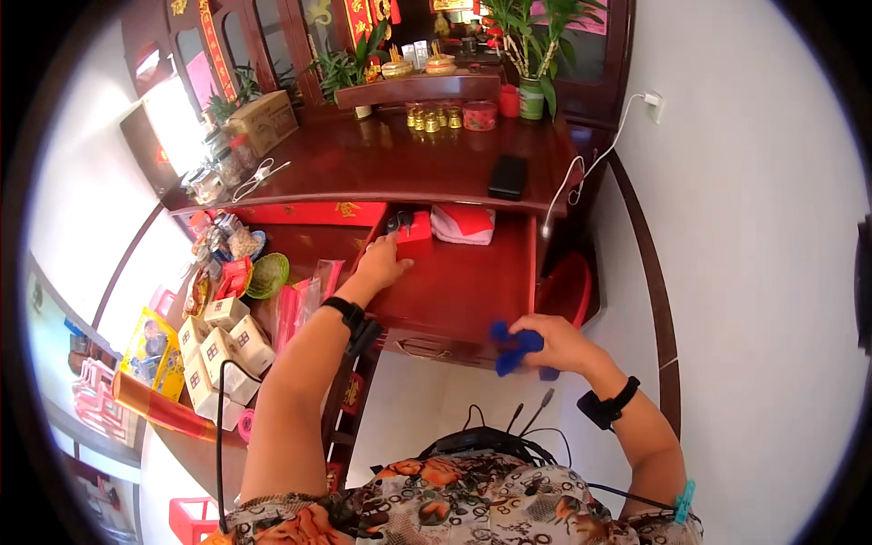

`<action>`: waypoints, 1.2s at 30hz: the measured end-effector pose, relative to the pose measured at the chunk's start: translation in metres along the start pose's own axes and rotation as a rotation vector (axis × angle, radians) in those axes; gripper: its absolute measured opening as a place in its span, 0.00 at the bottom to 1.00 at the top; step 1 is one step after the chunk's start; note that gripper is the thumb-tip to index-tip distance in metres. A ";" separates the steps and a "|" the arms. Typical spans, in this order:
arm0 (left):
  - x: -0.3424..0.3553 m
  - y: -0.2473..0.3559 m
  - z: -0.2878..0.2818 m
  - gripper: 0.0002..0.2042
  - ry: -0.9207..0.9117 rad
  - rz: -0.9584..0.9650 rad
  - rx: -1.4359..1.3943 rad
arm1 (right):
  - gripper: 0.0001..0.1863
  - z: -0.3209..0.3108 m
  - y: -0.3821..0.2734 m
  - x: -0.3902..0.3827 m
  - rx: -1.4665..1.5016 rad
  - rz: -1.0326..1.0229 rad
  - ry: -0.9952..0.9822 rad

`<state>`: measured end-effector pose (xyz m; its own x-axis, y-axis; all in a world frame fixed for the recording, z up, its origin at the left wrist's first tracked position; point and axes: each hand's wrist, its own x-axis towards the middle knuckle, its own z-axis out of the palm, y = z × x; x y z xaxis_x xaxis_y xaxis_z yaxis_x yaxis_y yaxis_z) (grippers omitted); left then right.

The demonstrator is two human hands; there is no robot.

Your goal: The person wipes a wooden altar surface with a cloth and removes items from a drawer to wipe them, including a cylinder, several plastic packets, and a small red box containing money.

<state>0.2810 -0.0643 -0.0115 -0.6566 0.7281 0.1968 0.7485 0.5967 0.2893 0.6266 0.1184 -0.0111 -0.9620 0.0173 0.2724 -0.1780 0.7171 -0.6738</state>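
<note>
At an open drawer [454, 291] of a dark red wooden cabinet [400, 159], a person's left hand [381, 265] reaches in, fingers spread and holding nothing, fingertips at a small red box [414, 227] near the drawer's back. The right hand [556, 343] is clenched around a crumpled blue cloth [514, 347] at the drawer's front right corner. A folded red-and-white packet [463, 223] lies just beside the box. Judging by the pose, clearing or wiping the drawer is in hand; next, the box needs grasping or shifting aside.
</note>
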 end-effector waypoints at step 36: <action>0.056 0.008 0.059 0.13 -0.363 0.305 -0.216 | 0.25 0.006 -0.005 0.002 0.136 0.177 -0.059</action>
<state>0.2554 0.0009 -0.0539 -0.3087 0.9508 -0.0243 0.8391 0.2843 0.4637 0.6244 0.1106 -0.0110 -0.9905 0.0909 0.1035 -0.0275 0.6061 -0.7949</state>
